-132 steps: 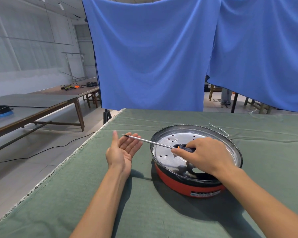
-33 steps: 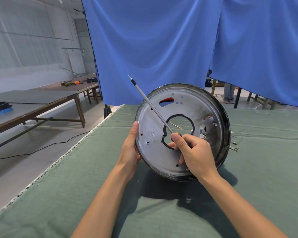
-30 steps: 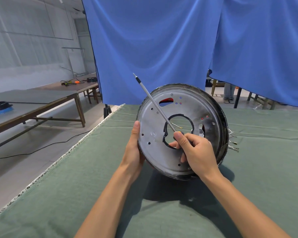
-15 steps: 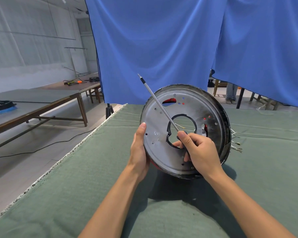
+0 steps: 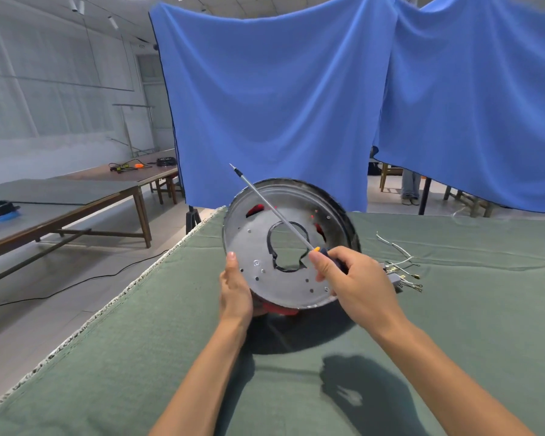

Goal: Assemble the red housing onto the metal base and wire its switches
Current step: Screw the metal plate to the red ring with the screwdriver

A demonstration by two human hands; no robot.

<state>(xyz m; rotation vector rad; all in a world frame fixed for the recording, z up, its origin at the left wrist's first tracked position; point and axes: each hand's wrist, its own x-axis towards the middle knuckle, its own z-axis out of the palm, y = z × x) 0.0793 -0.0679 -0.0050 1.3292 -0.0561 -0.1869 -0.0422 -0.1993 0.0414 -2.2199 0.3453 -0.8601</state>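
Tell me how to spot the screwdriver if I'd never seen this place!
Find the green cloth-covered table in front of the blue curtains. Over it, two hands tilt up a round metal base. The screwdriver is the thin silver rod crossing the base's face, its dark handle gripped by the right hand.

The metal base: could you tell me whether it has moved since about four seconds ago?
Yes. The metal base was lifted off the green cloth and tipped up.

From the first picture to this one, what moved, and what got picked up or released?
The left hand, open and idle beside the metal base at first, now grips its left rim. The base with the red housing went from lying flat on the green cloth to tilted up, underside facing the camera. The right hand holds the screwdriver throughout, its tip now pointing up.
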